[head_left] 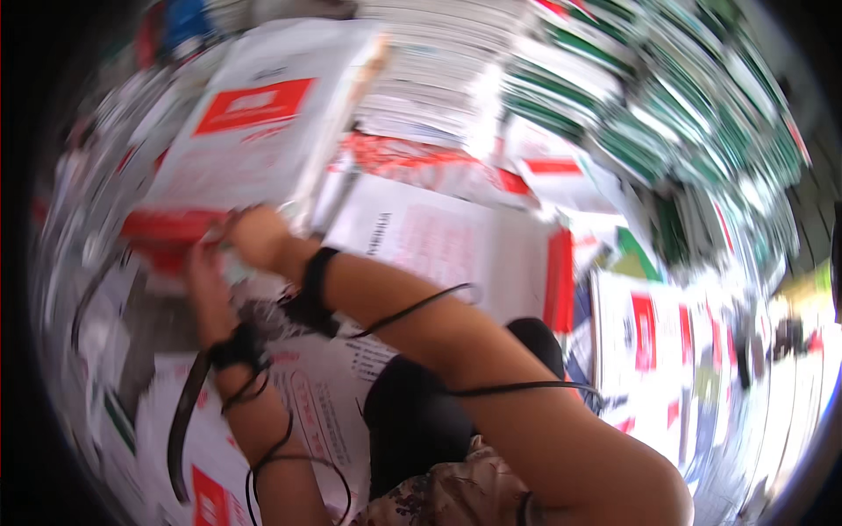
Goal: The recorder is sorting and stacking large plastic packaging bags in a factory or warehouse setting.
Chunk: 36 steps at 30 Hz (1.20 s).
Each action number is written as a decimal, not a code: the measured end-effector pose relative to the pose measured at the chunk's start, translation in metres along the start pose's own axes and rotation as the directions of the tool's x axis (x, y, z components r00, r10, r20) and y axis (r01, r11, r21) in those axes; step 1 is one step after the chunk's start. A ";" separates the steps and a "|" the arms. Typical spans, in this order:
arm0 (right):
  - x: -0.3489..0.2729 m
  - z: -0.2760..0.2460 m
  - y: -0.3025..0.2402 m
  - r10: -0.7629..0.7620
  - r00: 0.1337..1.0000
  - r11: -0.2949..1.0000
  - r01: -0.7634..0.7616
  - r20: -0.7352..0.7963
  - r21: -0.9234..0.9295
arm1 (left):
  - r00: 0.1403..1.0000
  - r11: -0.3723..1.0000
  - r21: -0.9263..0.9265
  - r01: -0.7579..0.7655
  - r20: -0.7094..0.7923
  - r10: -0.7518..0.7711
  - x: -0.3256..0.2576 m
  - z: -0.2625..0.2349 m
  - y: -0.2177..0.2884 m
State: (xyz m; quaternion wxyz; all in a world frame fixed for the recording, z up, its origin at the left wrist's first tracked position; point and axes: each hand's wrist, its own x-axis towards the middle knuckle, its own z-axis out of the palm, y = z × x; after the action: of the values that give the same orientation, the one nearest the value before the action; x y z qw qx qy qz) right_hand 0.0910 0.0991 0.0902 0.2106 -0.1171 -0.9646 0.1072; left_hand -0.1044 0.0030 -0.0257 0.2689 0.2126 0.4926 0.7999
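Note:
A large white paper sack [206, 171] with red panels and a red end lies at the upper left, tilted away from me. Both my hands meet at its near red end. My right hand [259, 237] is bent, its fingers closed at the corner of this end. Just left of it and lower, my left hand [209, 276] reaches up with its fingers closed against the same red edge. Motion blurs the fingertips, and the exact grip is partly hidden. Black bands with thin cords circle both wrists.
A flat white sack [438, 245] with a red end lies right of my hands. Tall stacks of white flat sacks [438, 53] and green-edged ones [675, 114] rise behind. More red-and-white sacks [645, 329] stand at right. Printed white sacks [320, 394] lie below my arms.

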 end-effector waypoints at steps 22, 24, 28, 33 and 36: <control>-0.019 0.046 0.003 0.079 0.890 0.997 -0.060 -0.449 0.055 | 0.949 0.787 0.539 -0.302 0.245 0.197 0.021 -0.029 -0.018; -0.027 0.048 0.012 0.103 0.900 0.995 -0.090 -0.423 0.051 | 0.812 0.337 0.744 -0.576 0.475 0.340 -0.014 0.013 -0.014; -0.031 0.038 0.015 0.148 0.922 0.988 -0.119 -0.357 0.103 | 0.828 0.445 0.698 -0.560 0.465 0.313 -0.034 0.043 0.004; -0.030 0.042 0.019 0.093 0.916 0.996 -0.078 -0.392 0.053 | 0.916 -0.218 0.940 -0.264 0.315 0.248 -0.083 0.093 0.036; -0.017 0.018 0.004 0.130 0.982 0.962 -0.091 -0.139 0.258 | 0.917 0.327 0.873 -0.361 0.269 0.296 -0.072 0.048 0.032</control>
State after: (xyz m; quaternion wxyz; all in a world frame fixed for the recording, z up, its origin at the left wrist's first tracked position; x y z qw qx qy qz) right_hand 0.0991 0.0956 0.0668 0.2916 -0.1513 -0.9159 0.2306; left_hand -0.0272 -0.0220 0.0181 -0.0437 0.4428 0.7851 0.4310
